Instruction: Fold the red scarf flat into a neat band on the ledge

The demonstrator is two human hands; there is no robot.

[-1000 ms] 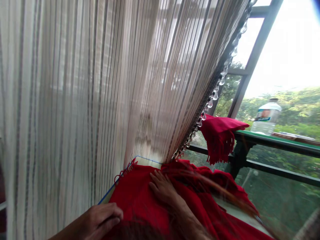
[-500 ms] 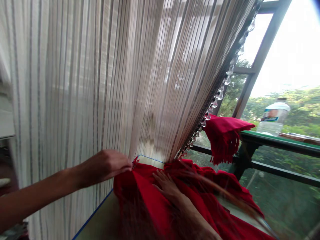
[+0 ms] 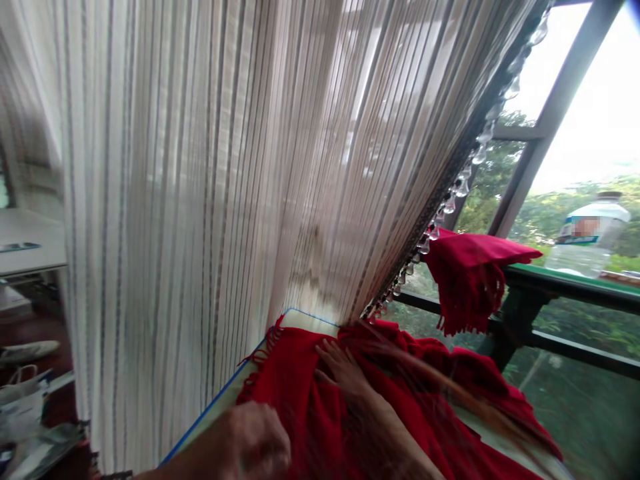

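A red fringed scarf [image 3: 293,373] lies on the pale, blue-edged surface, its tassels along the left edge. My right hand [image 3: 345,367] rests flat on the cloth with the fingers spread, pressing its upper part. Low in the view, my left hand [image 3: 255,440] is over the near left part of the scarf. Its fingers look curled but are smeared by motion, so I cannot tell whether they hold the cloth. More red cloth [image 3: 470,373] is bunched to the right of my right hand.
A striped sheer curtain [image 3: 200,200] with clear beads along its edge hangs close behind the surface. At right, a folded red fringed cloth [image 3: 470,280] and a plastic bottle [image 3: 585,233] are on the green-topped window rail [image 3: 565,279]. A shoe [image 3: 30,351] lies at far left.
My left hand has let go of the scarf's far left corner and moved down toward me. That corner now lies flat with its fringe spread. My right hand stays on the cloth.
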